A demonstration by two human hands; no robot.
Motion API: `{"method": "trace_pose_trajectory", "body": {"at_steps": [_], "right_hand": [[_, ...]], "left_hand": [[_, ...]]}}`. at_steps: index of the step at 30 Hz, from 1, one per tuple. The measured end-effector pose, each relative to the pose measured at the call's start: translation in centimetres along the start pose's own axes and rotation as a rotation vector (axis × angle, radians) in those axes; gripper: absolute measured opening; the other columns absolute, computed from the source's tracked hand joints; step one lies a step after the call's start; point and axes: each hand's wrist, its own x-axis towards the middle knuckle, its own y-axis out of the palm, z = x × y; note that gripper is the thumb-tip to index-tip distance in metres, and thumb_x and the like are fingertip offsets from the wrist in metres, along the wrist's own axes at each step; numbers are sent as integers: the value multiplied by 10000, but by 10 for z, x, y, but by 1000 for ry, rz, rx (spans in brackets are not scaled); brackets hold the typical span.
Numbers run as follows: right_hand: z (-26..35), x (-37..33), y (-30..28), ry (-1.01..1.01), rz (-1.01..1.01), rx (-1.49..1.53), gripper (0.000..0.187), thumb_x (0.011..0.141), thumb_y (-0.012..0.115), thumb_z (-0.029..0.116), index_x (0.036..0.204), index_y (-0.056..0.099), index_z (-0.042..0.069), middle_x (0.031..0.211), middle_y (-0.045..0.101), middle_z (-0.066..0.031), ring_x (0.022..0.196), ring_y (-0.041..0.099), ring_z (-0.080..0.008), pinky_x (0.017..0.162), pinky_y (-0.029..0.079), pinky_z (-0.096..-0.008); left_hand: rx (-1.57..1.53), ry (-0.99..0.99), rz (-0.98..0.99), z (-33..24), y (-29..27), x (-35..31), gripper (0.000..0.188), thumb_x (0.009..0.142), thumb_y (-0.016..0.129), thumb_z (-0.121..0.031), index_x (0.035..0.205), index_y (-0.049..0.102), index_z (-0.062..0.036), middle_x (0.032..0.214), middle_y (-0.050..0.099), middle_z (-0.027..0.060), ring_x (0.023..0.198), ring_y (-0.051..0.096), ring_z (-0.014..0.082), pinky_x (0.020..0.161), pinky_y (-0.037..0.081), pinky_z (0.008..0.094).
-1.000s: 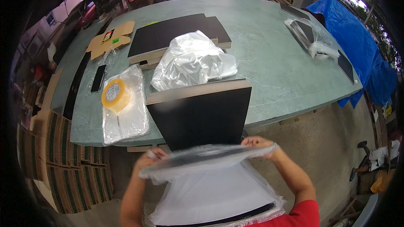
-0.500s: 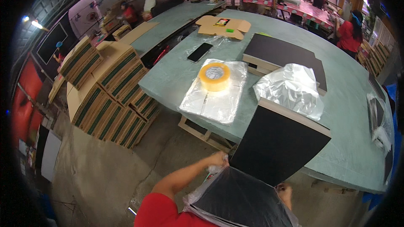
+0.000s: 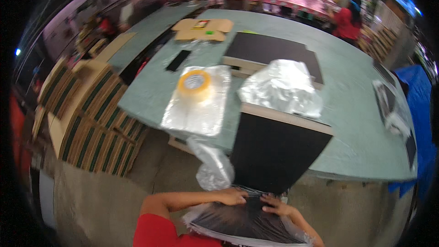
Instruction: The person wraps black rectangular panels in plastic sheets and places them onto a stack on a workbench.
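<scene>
Close to my body is a flat black panel inside a clear plastic bag (image 3: pixel 251 226). My left hand (image 3: pixel 232 196) lies on the bag's far edge, fingers stretched out over the plastic. Beside it, my right hand (image 3: pixel 277 206) rests on the same edge with its fingers spread. A black board (image 3: pixel 276 151) with a pale edge stands tilted against the near side of the table, just beyond my hands. Loose clear plastic (image 3: pixel 215 169) puffs out left of that board, above my left forearm.
On the green-grey table (image 3: pixel 354 123) lie a tape roll (image 3: pixel 194 86) on flat plastic bags (image 3: pixel 178 119), a phone (image 3: pixel 178 60), a flattened carton (image 3: pixel 180 31), stacked dark boards (image 3: pixel 260 45) and crumpled plastic (image 3: pixel 281 89). Stacked cartons (image 3: pixel 87 146) stand left. A person in red (image 3: pixel 346 20) is beyond.
My hands have come closer together onto the bag's far edge, the right one moving inward. Loose plastic now bulges out left of the upright board. The view has swung right.
</scene>
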Motion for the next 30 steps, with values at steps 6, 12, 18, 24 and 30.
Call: {"method": "trace_pose_trajectory", "body": {"at_steps": [6, 12, 18, 24, 30], "right_hand": [[100, 14, -68, -209, 6, 4, 569, 793, 522, 418, 1156, 406, -5, 1164, 431, -171, 1074, 422, -237, 915, 315, -330], [154, -9, -94, -553, -603, 851, 177, 730, 634, 126, 866, 587, 23, 799, 592, -5, 736, 535, -72, 673, 425, -230], [133, -19, -76, -398, -576, 732, 275, 670, 698, 128, 888, 576, 14, 821, 590, 8, 769, 534, -79, 712, 423, -240], [114, -41, -79, -511, -501, 783, 586, 662, 678, 357, 1084, 503, -10, 990, 560, -81, 925, 517, -157, 837, 380, -295], [120, -31, -100, -398, -519, 660, 585, 734, 613, 277, 1192, 393, -11, 1001, 555, -91, 897, 535, -170, 833, 390, -300]], "left_hand": [[-164, 173, -373, -120, -117, 42, 292, 805, 515, -244, 1000, 517, -27, 970, 525, 155, 889, 520, 281, 745, 416, 334], [-363, 492, -1053, -173, -183, 8, 454, 815, 530, -271, 1131, 407, 31, 1072, 484, 128, 940, 479, 173, 826, 365, 286], [-828, 128, -787, -137, -174, 16, 179, 740, 638, -134, 846, 570, -7, 814, 583, 27, 749, 510, 62, 663, 413, 212], [-325, 99, -675, -129, -194, 3, 161, 701, 661, -137, 767, 595, -6, 716, 567, 41, 630, 508, 93, 567, 401, 221], [-103, 134, -542, -134, -189, 2, 146, 679, 658, -111, 765, 605, -6, 679, 535, 58, 578, 491, 132, 527, 379, 248]]}}
